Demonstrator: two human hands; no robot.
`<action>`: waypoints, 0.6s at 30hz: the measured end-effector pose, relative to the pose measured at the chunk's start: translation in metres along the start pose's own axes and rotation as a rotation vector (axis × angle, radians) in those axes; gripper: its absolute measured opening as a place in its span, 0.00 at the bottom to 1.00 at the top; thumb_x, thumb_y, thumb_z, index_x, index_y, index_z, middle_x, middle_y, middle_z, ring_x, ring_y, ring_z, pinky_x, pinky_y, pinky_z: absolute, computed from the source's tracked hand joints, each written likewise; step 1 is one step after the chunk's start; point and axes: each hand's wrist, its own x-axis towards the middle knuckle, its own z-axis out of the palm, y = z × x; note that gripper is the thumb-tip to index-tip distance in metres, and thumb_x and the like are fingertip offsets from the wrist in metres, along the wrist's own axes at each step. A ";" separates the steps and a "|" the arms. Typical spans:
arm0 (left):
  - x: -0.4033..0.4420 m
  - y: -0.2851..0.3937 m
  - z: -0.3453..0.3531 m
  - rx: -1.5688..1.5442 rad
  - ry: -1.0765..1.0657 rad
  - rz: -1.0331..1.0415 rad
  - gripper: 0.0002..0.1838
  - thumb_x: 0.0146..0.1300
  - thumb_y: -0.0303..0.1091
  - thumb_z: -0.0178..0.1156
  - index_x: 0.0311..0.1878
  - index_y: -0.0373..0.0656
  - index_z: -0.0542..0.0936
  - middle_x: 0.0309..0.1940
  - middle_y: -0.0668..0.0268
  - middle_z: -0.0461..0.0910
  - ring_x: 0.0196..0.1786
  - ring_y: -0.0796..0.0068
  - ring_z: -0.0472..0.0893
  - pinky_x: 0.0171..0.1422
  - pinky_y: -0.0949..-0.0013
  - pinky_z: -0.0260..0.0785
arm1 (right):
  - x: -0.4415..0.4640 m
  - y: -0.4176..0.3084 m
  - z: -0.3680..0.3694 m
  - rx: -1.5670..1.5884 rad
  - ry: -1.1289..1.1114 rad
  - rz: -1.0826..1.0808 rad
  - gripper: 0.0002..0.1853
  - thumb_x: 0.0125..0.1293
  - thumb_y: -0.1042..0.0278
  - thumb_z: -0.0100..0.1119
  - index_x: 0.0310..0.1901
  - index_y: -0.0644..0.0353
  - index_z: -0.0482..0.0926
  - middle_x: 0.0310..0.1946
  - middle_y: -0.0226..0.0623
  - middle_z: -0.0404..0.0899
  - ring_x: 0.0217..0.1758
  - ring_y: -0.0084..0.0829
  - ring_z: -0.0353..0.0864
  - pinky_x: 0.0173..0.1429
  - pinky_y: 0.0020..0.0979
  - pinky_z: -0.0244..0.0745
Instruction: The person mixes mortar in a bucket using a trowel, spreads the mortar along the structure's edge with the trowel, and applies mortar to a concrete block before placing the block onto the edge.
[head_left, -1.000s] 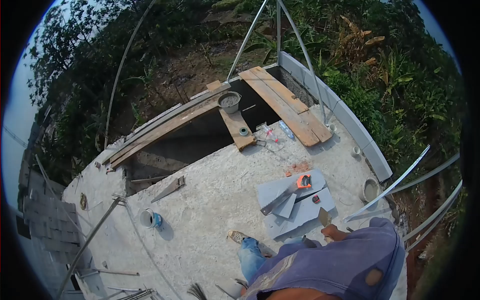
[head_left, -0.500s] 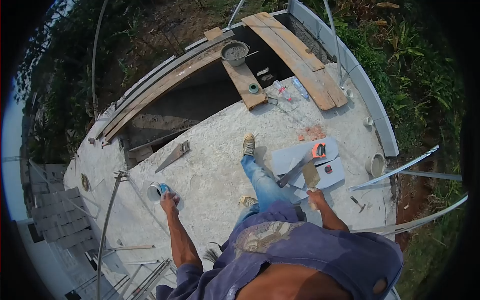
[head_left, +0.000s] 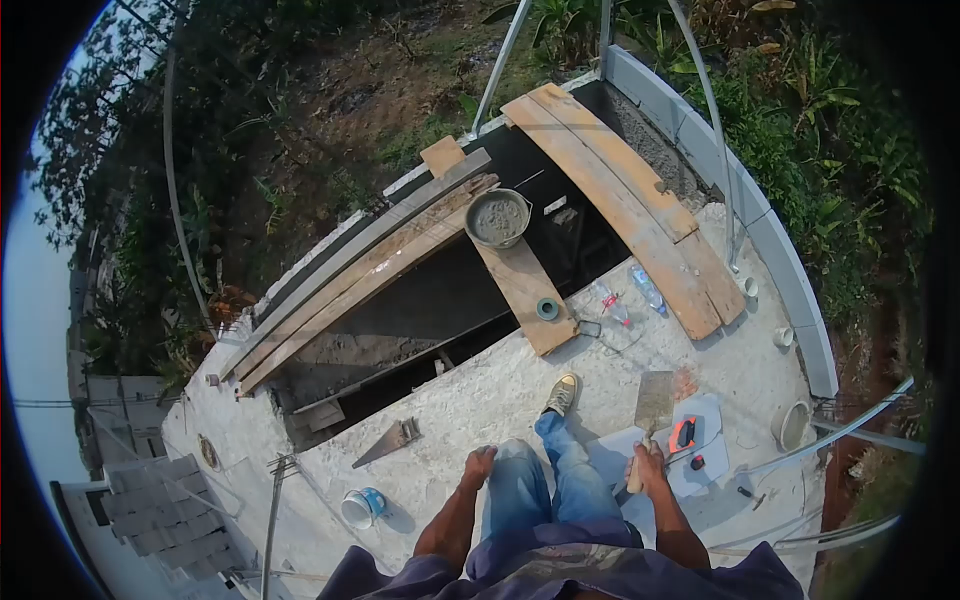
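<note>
My right hand (head_left: 650,468) is closed round the handle of a trowel (head_left: 655,400), whose flat, mortar-stained blade points forward over the concrete. Beside and below it lie pale grey slabs (head_left: 708,420) with an orange-handled saw (head_left: 683,434) and a small red-and-black tape measure (head_left: 697,462). My left hand (head_left: 480,464) hangs next to my left thigh with its fingers curled in, and nothing shows in them. To its left, a blue-and-white pail (head_left: 362,508) lies tipped on the concrete. A second handsaw (head_left: 388,442) rests farther forward.
An open pit (head_left: 420,310) lies ahead, bordered by planks (head_left: 340,290). One plank (head_left: 520,290) across it bears a bucket of mortar (head_left: 497,218) and a green ring-shaped thing (head_left: 547,308). Bottles (head_left: 648,290), wide boards (head_left: 640,200) and a hammer (head_left: 752,495) are at the right.
My left hand has left the blue-and-white pail and moved right to beside my thigh. My right hand still holds the trowel. The view has shifted, and my legs have moved.
</note>
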 end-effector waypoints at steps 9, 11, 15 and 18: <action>0.229 0.268 -0.097 0.126 0.201 0.292 0.26 0.60 0.44 0.57 0.55 0.33 0.79 0.51 0.46 0.81 0.57 0.49 0.79 0.62 0.60 0.69 | -0.006 -0.021 0.086 0.106 0.076 -0.077 0.17 0.63 0.66 0.61 0.48 0.61 0.66 0.22 0.38 0.72 0.14 0.30 0.73 0.16 0.33 0.71; 0.248 0.321 -0.096 0.239 0.252 0.441 0.25 0.60 0.44 0.56 0.55 0.35 0.79 0.52 0.46 0.80 0.57 0.47 0.78 0.64 0.58 0.69 | 0.007 -0.026 0.099 0.135 0.166 -0.161 0.18 0.62 0.67 0.61 0.49 0.62 0.66 0.22 0.37 0.72 0.14 0.29 0.73 0.16 0.32 0.71; 0.301 0.373 -0.077 0.330 0.198 0.605 0.24 0.60 0.42 0.56 0.54 0.36 0.79 0.51 0.45 0.80 0.57 0.46 0.78 0.63 0.56 0.68 | 0.058 -0.002 0.119 0.267 0.322 -0.283 0.19 0.62 0.69 0.60 0.50 0.63 0.65 0.23 0.37 0.72 0.14 0.27 0.73 0.17 0.30 0.70; 0.343 0.384 -0.044 0.277 0.230 0.606 0.24 0.60 0.40 0.58 0.54 0.33 0.79 0.42 0.44 0.83 0.48 0.48 0.83 0.55 0.57 0.74 | 0.077 0.019 0.125 0.236 0.288 -0.138 0.21 0.62 0.69 0.57 0.54 0.67 0.65 0.24 0.36 0.73 0.15 0.25 0.73 0.20 0.29 0.69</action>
